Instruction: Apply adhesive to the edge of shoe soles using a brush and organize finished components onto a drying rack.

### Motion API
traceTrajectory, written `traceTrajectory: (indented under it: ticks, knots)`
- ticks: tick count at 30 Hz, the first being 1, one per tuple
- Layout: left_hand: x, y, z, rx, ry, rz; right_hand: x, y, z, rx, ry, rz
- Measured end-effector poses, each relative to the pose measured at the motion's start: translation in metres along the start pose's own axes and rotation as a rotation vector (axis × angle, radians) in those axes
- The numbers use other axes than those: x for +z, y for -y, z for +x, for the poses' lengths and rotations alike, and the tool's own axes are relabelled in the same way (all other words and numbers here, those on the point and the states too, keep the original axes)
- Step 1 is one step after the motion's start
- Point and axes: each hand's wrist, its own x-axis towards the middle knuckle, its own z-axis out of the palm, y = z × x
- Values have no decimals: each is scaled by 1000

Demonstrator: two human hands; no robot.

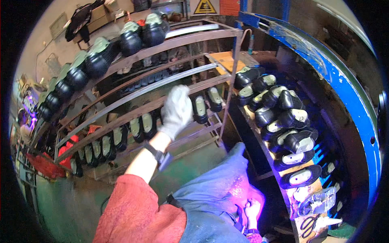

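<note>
My left hand (177, 110), in a pale grey work glove, is raised in front of a metal rack (198, 86). Its fingers look curled together, and whatever they may hold is hidden behind the glove. Black shoes on pale green lasts (200, 106) hang along the rack's lower rail, near this hand on both sides. Low beside the blue apron (214, 186), my right hand (253, 208) is lit by strong violet light. Glare washes out its fingers, so I cannot tell whether it grips anything.
More lasted shoes (97, 60) line the rack's upper rail. To the right, a narrow bench (285, 193) bears piled black shoes (279, 117), a clear plastic bag (318, 202) and scissors (308, 227). A curved blue metal frame (352, 93) stands beyond it.
</note>
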Motion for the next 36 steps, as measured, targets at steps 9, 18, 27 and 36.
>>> traceTrajectory:
  ticks: [9,18,27,36]
  knots:
    - [-37,-70,-163,-193,504,-145,-38,2,7,20,-181,152]
    - [-14,-160,-113,64,626,-369,-58,-61,-4,486,-304,112]
    - [-2,-284,-63,479,459,-1011,-116,-47,-97,800,-383,29]
    - [51,-400,-42,511,459,-1175,-152,-4,-176,1069,-558,-51]
